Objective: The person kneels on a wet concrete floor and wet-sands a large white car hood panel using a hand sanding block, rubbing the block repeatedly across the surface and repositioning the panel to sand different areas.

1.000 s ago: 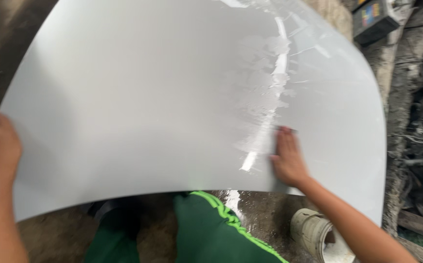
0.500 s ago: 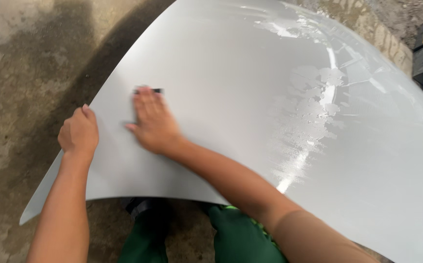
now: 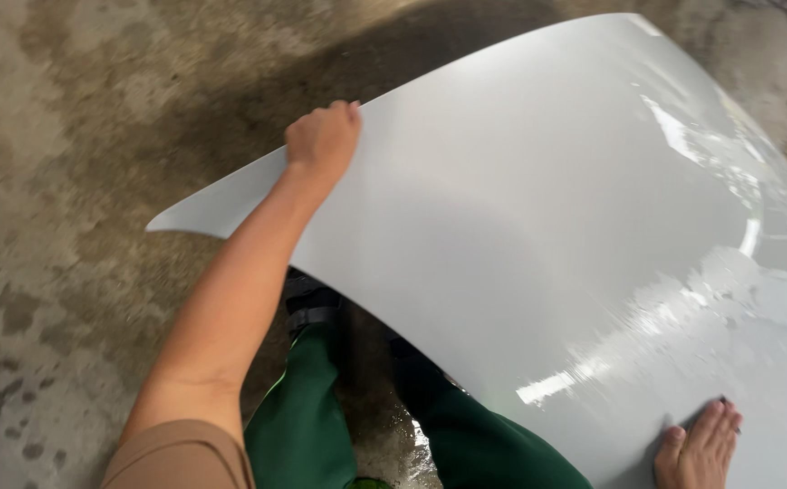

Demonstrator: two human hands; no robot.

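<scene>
A large curved light-grey car body panel fills the right and middle of the view, tilted above the floor. My left hand curls over its upper left edge and grips it. At the bottom right my right hand lies flat on the panel's near part, fingers together. A sliver of a dark pad shows at its fingertips; most of the pad is hidden under the hand. A wet, glossy film covers the panel's right side.
Stained, damp concrete floor spreads to the left and top. My legs in green trousers and a dark shoe stand just under the panel's near edge.
My right hand has slid from the panel's left part to its near right part. My left hand now grips higher on the left edge. The view has swung left.
</scene>
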